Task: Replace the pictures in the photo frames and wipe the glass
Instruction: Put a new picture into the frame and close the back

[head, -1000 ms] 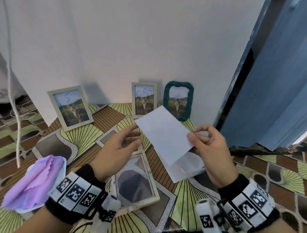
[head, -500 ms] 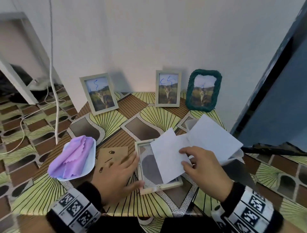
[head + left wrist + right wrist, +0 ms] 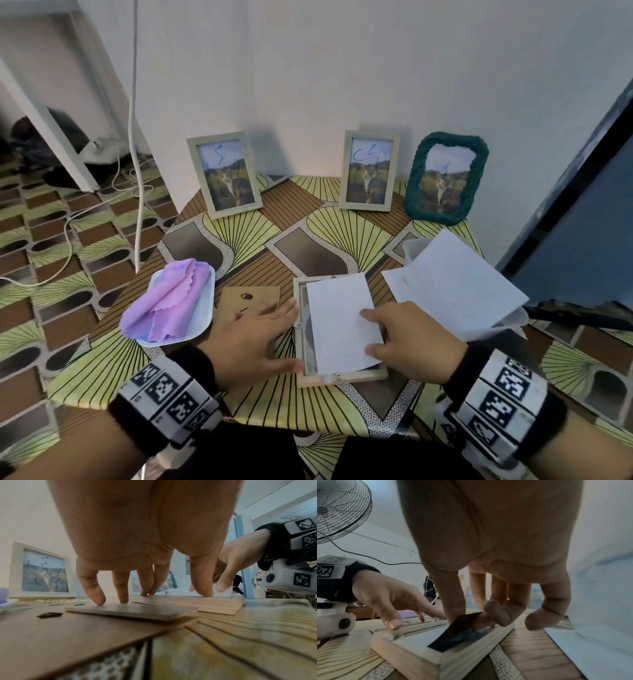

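Photo frame [image 3: 340, 376] of pale wood is seen lying face down near the front edge of a small table [image 3: 356, 236] with a patterned cloth. A white-backed photo print [image 3: 339, 320] is held over its opening, one corner pinched between thumb and fingers of the right hand [image 3: 412, 342]. The left hand [image 3: 255, 337] is spread flat, fingers straight, fingertips [image 3: 100, 600] pressed on the brown backing board [image 3: 248, 296] just left of the frame, thumb set on the frame's rail. Three framed pictures are stood against the wall. A purple cloth [image 3: 168, 303] is laid in a white tray [image 3: 202, 310] at left; loose white sheets [image 3: 455, 284] are piled at right.
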### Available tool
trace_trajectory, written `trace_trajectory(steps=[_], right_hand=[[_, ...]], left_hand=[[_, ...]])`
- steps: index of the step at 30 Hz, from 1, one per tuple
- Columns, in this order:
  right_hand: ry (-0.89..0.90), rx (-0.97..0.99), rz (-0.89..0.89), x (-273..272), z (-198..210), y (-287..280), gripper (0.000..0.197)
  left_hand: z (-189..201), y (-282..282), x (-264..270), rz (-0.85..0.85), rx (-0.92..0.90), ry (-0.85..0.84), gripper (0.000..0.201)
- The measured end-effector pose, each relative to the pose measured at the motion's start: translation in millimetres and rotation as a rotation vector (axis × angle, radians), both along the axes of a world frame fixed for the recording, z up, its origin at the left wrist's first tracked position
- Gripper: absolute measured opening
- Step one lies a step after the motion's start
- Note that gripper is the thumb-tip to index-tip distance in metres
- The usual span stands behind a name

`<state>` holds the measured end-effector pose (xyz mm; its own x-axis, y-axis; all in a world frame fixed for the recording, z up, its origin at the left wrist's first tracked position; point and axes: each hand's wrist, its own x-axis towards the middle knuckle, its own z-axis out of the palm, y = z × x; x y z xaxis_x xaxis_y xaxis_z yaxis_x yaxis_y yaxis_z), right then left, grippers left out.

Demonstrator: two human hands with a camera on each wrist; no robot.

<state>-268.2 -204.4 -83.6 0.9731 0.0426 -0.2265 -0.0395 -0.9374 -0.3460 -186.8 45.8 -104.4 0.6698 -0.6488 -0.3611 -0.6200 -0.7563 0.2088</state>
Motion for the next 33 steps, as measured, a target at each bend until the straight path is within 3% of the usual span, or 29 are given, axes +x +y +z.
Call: trace_trajectory(steps=[9, 13, 19, 24, 33], right_hand=[[0.108, -0.092, 0.056, 14, 3, 18, 0.06], [0.098, -0.181, 0.083, 13, 9, 18, 0.039], [-0.047, -0.264, 0.195, 26, 6, 15, 0.064], [0.056, -0.327, 0.27, 39, -7, 15, 0.084], [0.013, -0.358, 0.24, 27, -19, 22, 0.082]], left_hand=[[-1, 0, 1, -0.009, -0.008, -0.029, 0.091], [-1, 0, 1, -0.003, -0.024, -0.042, 0.092], [-2, 0, 2, -0.001, -0.027, -0.051, 0.092], [-3, 1, 2, -0.005, -0.023, -0.052, 0.093], [-3, 8, 2, -0.011, -0.069, -0.068, 0.092]])
